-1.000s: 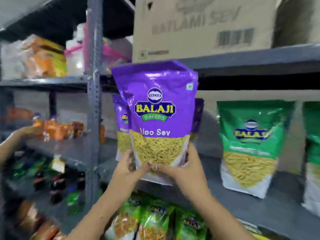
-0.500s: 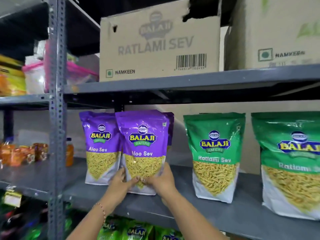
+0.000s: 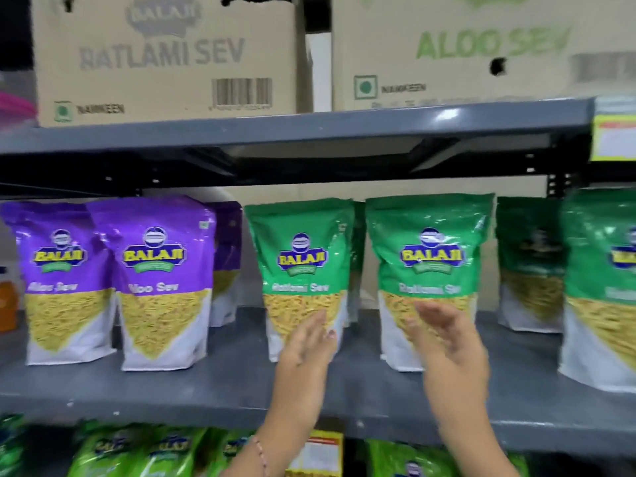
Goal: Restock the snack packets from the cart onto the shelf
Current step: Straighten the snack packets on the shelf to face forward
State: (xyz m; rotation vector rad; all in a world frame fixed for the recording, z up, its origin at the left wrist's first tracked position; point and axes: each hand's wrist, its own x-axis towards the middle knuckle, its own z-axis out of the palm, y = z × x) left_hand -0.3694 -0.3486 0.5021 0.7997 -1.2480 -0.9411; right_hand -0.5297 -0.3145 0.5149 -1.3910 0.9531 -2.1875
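Two purple Aloo Sev packets stand upright on the grey shelf, one at the far left and one beside it, with a third purple packet behind. To their right stand green Ratlami Sev packets, the nearest and another. My left hand is open, fingers apart, in front of the lower part of the first green packet. Open too and blurred, my right hand hovers before the second green packet. Neither hand holds anything. No cart is visible.
Two cardboard cartons, Ratlami Sev and Aloo Sev, sit on the shelf above. More green packets stand at the right. Lime-green packets fill the shelf below, with a yellow price tag on the shelf edge.
The purple packet both hands held now stands on the shelf beside the first one. Both hands let go and moved right, in front of the green packets; the view shifted right.
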